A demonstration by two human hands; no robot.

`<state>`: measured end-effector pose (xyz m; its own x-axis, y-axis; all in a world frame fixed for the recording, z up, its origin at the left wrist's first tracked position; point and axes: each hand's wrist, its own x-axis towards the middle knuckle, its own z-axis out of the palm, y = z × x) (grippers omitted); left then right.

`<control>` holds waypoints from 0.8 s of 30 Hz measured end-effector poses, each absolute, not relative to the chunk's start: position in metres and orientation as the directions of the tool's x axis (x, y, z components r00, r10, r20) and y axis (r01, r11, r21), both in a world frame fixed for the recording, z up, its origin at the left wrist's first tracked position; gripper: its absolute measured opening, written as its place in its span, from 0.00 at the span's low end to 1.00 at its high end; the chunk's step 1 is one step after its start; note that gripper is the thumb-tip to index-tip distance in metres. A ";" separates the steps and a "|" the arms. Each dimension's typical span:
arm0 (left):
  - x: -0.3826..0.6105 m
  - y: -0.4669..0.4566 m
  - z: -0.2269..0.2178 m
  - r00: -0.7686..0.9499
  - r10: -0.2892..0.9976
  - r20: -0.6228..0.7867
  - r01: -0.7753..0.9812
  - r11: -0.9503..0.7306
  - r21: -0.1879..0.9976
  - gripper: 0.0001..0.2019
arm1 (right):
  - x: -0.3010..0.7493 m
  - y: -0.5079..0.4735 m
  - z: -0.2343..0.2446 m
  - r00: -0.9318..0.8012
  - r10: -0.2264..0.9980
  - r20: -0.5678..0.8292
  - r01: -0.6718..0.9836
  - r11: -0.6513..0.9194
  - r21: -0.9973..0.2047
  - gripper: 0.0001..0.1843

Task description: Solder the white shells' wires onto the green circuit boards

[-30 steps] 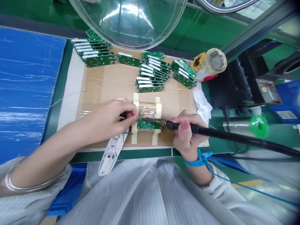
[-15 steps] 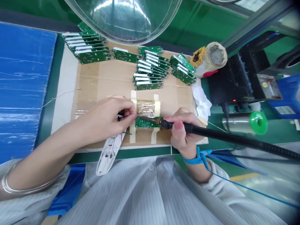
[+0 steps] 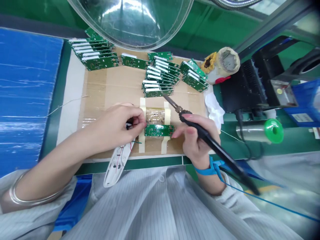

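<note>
A soldering iron (image 3: 200, 130) is in my right hand (image 3: 198, 141), its metal tip raised and pointing up and left toward the stacked boards. One finger of that hand reaches to the right end of a green circuit board (image 3: 159, 130), which lies on the taped block (image 3: 155, 115). At the board's left end my left hand (image 3: 131, 123) pinches a thin wire, mostly hidden by the fingers. Below this hand a white plastic housing (image 3: 115, 166) with red and dark wires lies slanted over the table edge.
Green circuit boards (image 3: 160, 80) stand in overlapping rows at the back of the cardboard (image 3: 112, 86). A magnifier lens (image 3: 132, 23) hangs above them. To the right are a black soldering station (image 3: 240, 86), a solder spool (image 3: 260, 131), white tissue (image 3: 215, 108) and a round pot (image 3: 227, 61).
The soldering iron has lifted off the board's left end, and its tip has swung up and away. My right finger has come to the board's right end. The left hand stays put.
</note>
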<state>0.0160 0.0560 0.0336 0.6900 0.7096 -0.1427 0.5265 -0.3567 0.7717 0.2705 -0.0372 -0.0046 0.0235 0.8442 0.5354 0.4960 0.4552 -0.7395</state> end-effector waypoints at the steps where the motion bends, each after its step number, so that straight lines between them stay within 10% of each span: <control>1: 0.016 0.056 0.034 0.691 0.710 -0.135 0.520 -0.359 0.775 0.15 | 0.272 -0.038 -0.004 -0.003 0.839 0.545 0.500 0.473 -0.726 0.14; 24: 0.016 0.052 0.033 0.683 0.719 -0.127 0.522 -0.359 0.774 0.14 | 0.264 -0.041 -0.009 0.089 0.819 0.566 0.407 0.489 -0.771 0.07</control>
